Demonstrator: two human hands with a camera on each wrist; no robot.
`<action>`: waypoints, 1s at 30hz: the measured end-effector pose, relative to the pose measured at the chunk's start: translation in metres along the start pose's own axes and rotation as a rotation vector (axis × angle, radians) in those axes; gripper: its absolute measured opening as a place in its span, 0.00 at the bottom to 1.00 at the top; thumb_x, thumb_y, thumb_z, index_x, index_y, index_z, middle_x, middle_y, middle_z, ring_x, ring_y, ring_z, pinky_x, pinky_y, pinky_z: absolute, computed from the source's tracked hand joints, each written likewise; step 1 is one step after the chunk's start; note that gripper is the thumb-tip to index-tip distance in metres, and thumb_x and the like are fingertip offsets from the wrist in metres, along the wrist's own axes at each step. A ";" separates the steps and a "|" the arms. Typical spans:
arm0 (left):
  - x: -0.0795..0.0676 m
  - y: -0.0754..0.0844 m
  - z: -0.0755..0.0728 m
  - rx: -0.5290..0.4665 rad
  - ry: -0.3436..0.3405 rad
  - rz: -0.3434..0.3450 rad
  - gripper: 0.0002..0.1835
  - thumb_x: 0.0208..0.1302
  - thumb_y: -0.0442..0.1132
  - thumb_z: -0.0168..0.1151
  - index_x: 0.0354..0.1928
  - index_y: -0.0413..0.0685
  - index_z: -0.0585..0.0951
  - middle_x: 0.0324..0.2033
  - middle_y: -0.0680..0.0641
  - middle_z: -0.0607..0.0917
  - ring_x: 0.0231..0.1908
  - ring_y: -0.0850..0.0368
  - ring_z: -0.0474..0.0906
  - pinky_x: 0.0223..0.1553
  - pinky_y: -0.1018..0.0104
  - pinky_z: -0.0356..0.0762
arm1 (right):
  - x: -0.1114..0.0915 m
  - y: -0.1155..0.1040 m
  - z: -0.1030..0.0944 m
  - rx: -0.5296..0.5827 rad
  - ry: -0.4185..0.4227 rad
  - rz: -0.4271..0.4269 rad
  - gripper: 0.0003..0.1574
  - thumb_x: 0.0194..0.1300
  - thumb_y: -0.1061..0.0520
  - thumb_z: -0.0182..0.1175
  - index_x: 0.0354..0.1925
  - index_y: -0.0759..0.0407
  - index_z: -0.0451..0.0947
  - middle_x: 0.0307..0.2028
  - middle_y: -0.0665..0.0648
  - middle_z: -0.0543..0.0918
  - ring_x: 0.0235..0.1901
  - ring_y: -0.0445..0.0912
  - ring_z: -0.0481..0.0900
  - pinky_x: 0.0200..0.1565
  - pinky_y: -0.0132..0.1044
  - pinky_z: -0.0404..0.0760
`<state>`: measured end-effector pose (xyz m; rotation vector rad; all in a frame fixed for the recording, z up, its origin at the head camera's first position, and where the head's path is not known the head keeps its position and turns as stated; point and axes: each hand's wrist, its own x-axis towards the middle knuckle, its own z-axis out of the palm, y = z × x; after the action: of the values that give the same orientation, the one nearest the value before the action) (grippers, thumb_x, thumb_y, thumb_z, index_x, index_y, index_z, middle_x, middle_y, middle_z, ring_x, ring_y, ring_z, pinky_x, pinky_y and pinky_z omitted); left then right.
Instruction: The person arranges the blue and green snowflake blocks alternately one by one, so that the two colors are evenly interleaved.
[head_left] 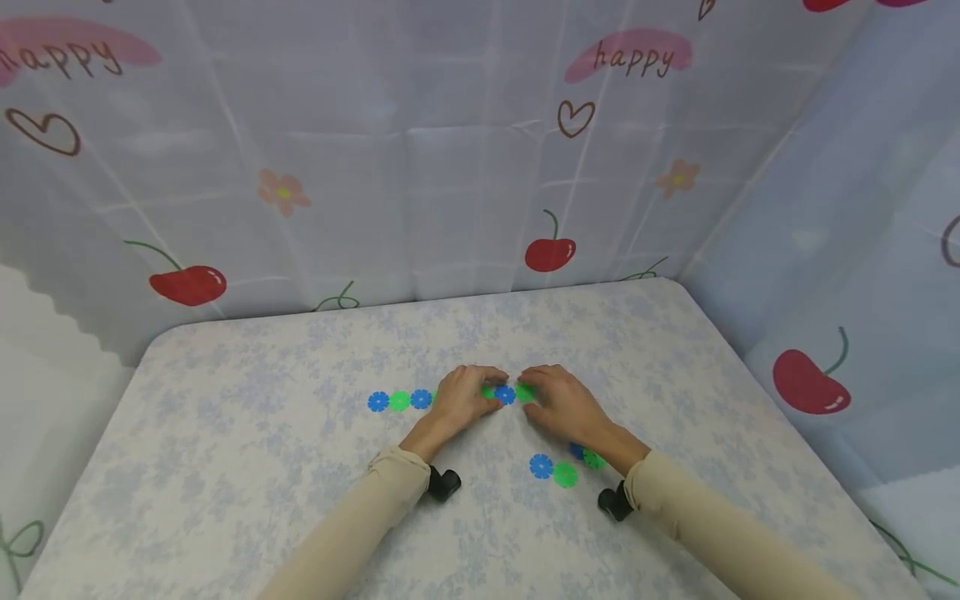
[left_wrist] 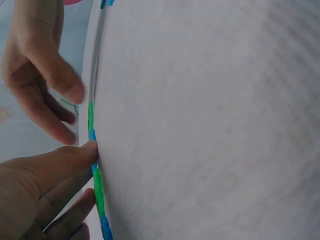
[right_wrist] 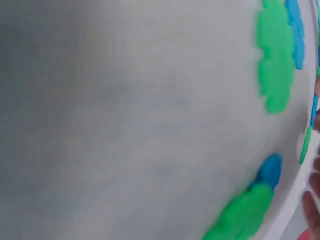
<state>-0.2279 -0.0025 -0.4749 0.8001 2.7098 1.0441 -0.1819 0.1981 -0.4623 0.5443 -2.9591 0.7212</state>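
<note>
A row of alternating blue and green notched plastic discs lies on the table, its middle hidden under my left hand (head_left: 459, 402). The thumb and fingers of that hand pinch a blue notched disc (head_left: 505, 395) near the row's right end, beside a green one (left_wrist: 99, 192). At the end of the row is a green notched disc (head_left: 526, 392). My right hand (head_left: 564, 405) hovers over this end disc, fingers loosely bent; in the left wrist view its thumb and fingertips stand apart from the disc and hold nothing.
Nearer to me, by the right forearm, lie a loose blue disc (head_left: 541, 466), a green disc (head_left: 566, 475) and an overlapping blue and green pair (head_left: 594, 459). The patterned tablecloth (head_left: 262, 467) meets a printed curtain (head_left: 420, 183) at the back and right.
</note>
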 end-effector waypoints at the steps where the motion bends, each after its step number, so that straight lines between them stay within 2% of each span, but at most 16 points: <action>1: 0.000 0.000 0.000 0.000 -0.003 0.001 0.22 0.56 0.38 0.74 0.55 0.48 0.84 0.49 0.51 0.86 0.54 0.51 0.80 0.53 0.54 0.78 | -0.003 0.000 -0.003 0.008 0.005 -0.003 0.25 0.62 0.57 0.68 0.57 0.60 0.80 0.57 0.57 0.80 0.59 0.54 0.74 0.58 0.52 0.74; 4: 0.000 0.001 0.001 0.004 -0.006 0.000 0.22 0.57 0.38 0.74 0.55 0.49 0.84 0.49 0.51 0.86 0.54 0.51 0.80 0.53 0.54 0.78 | -0.016 -0.003 -0.010 0.067 0.007 -0.008 0.25 0.62 0.56 0.68 0.58 0.59 0.80 0.58 0.57 0.79 0.60 0.54 0.74 0.59 0.54 0.73; 7: 0.000 0.002 0.000 -0.004 -0.003 0.000 0.22 0.57 0.38 0.74 0.55 0.48 0.84 0.49 0.51 0.87 0.53 0.51 0.81 0.52 0.54 0.78 | -0.031 -0.009 -0.014 0.145 -0.035 -0.003 0.23 0.63 0.56 0.67 0.56 0.58 0.81 0.56 0.54 0.81 0.59 0.53 0.75 0.60 0.55 0.72; 10: 0.000 0.003 -0.001 -0.014 -0.005 -0.001 0.22 0.56 0.37 0.74 0.55 0.48 0.84 0.49 0.51 0.87 0.53 0.51 0.81 0.52 0.53 0.78 | -0.045 -0.014 -0.015 0.176 -0.070 -0.024 0.20 0.63 0.58 0.66 0.54 0.59 0.82 0.53 0.52 0.83 0.57 0.51 0.77 0.59 0.57 0.71; 15: -0.001 0.001 -0.001 -0.001 -0.010 0.003 0.22 0.56 0.38 0.74 0.55 0.49 0.84 0.48 0.52 0.87 0.52 0.51 0.81 0.50 0.53 0.79 | -0.065 -0.016 -0.013 0.093 -0.121 -0.092 0.19 0.62 0.56 0.68 0.52 0.58 0.84 0.50 0.51 0.84 0.53 0.49 0.79 0.57 0.55 0.74; 20: 0.000 0.001 -0.002 0.007 -0.022 0.004 0.23 0.57 0.37 0.73 0.56 0.50 0.83 0.48 0.52 0.87 0.52 0.52 0.81 0.50 0.53 0.79 | -0.077 -0.018 -0.014 -0.023 -0.182 -0.130 0.23 0.60 0.51 0.70 0.53 0.54 0.82 0.51 0.49 0.83 0.52 0.47 0.79 0.55 0.52 0.76; 23: 0.002 0.003 -0.004 0.029 -0.023 0.010 0.24 0.57 0.38 0.74 0.57 0.50 0.83 0.48 0.52 0.87 0.52 0.52 0.81 0.50 0.53 0.79 | -0.081 -0.020 -0.014 -0.063 -0.181 -0.141 0.25 0.59 0.49 0.71 0.55 0.54 0.82 0.52 0.50 0.82 0.53 0.46 0.79 0.54 0.50 0.76; 26: 0.004 0.006 -0.003 0.028 -0.015 0.016 0.25 0.56 0.39 0.74 0.57 0.50 0.82 0.48 0.51 0.87 0.51 0.53 0.82 0.50 0.53 0.79 | -0.081 -0.022 -0.014 -0.086 -0.158 -0.162 0.24 0.59 0.52 0.71 0.53 0.56 0.82 0.51 0.51 0.83 0.51 0.46 0.80 0.52 0.48 0.78; 30: 0.007 0.012 0.004 -0.048 -0.022 0.023 0.25 0.57 0.41 0.74 0.58 0.49 0.82 0.50 0.50 0.86 0.51 0.53 0.82 0.52 0.53 0.78 | -0.081 -0.025 -0.013 -0.098 -0.162 -0.177 0.20 0.58 0.55 0.72 0.50 0.57 0.84 0.48 0.52 0.84 0.48 0.46 0.81 0.50 0.46 0.79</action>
<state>-0.2273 0.0106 -0.4702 0.8313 2.6532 1.0940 -0.0978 0.2099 -0.4502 0.8821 -3.0195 0.5357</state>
